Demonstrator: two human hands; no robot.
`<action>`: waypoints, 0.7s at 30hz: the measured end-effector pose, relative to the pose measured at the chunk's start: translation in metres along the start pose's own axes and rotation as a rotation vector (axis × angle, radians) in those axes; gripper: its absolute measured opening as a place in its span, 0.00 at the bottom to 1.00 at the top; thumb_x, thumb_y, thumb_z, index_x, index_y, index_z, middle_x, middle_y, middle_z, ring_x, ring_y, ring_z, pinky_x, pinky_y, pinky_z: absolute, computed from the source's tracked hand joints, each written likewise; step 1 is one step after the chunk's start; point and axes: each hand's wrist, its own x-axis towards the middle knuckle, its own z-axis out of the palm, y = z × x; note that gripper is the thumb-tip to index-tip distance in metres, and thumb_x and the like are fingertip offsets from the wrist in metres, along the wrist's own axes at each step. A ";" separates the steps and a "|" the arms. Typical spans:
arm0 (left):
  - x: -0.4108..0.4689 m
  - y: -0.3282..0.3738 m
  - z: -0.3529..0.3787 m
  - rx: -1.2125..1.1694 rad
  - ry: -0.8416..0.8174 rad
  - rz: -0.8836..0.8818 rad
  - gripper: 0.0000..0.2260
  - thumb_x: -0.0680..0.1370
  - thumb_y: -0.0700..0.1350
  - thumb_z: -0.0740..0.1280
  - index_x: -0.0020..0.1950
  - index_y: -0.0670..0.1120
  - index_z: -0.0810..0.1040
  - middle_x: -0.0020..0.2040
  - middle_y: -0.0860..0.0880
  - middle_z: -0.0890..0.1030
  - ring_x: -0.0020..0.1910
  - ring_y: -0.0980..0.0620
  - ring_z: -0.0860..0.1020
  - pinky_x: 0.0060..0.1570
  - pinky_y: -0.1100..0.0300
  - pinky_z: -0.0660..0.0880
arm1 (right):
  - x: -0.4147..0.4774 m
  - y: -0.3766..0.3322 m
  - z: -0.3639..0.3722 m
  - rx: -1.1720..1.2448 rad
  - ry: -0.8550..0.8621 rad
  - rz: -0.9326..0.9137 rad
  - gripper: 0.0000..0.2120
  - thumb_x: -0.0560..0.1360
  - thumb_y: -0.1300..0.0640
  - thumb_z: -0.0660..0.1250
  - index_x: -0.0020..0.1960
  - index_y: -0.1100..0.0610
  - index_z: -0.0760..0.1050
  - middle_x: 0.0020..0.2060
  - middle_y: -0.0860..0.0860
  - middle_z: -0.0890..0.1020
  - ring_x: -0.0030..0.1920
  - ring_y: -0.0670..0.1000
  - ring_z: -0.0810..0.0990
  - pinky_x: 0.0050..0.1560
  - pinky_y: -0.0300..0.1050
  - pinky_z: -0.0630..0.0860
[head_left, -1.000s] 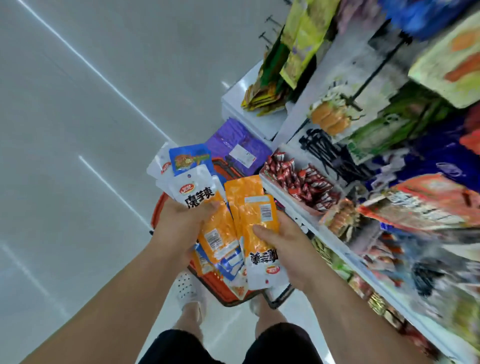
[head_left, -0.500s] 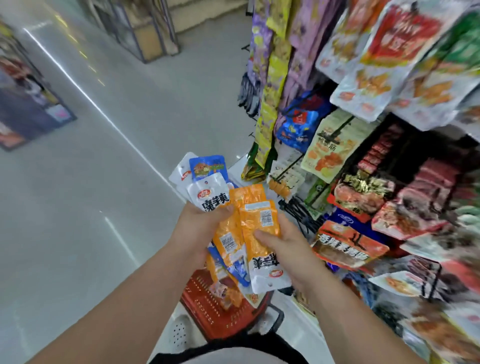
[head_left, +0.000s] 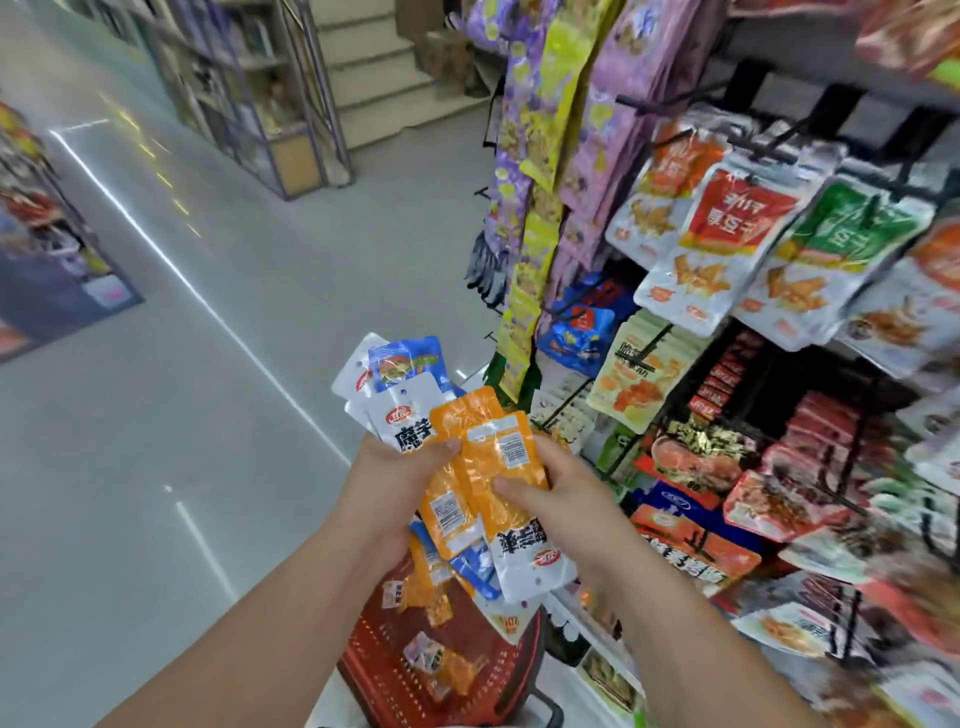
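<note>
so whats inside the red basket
A few loose orange snack packets lie in the red basket. The held packets cover its far end, so anything there is hidden.

Both bare forearms rise from the bottom edge and converge toward the middle of the view, the left arm (head_left: 249, 613) from the lower left and the right arm (head_left: 696, 623) from the lower right. The left hand (head_left: 392, 483) shows its back, its thumb (head_left: 441, 447) pressed across the front of the packets (head_left: 410, 415) it grips. The right hand (head_left: 569, 501) sits just beside it, thumb (head_left: 511, 486) pinching an orange packet (head_left: 504, 452). The other fingers of both hands are hidden behind, probably curled.
</note>
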 end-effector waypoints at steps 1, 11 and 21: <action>0.005 0.008 0.000 -0.005 -0.013 0.002 0.11 0.78 0.32 0.72 0.59 0.42 0.82 0.48 0.42 0.88 0.43 0.41 0.88 0.37 0.48 0.84 | 0.002 -0.007 0.002 -0.004 0.042 -0.011 0.13 0.80 0.55 0.72 0.61 0.41 0.79 0.53 0.40 0.86 0.53 0.44 0.85 0.58 0.47 0.80; 0.067 0.077 -0.017 0.172 -0.176 0.050 0.10 0.75 0.37 0.76 0.55 0.46 0.83 0.48 0.42 0.88 0.49 0.38 0.86 0.47 0.35 0.84 | 0.018 -0.089 0.019 -0.010 0.645 -0.232 0.07 0.79 0.57 0.72 0.46 0.46 0.86 0.45 0.50 0.81 0.41 0.53 0.78 0.43 0.53 0.74; 0.074 0.100 -0.001 0.054 -0.385 -0.043 0.10 0.76 0.32 0.73 0.53 0.44 0.83 0.47 0.40 0.88 0.40 0.42 0.87 0.45 0.44 0.84 | 0.000 -0.065 0.026 -0.435 0.614 -0.334 0.25 0.77 0.65 0.73 0.52 0.32 0.85 0.67 0.38 0.73 0.71 0.38 0.66 0.68 0.46 0.71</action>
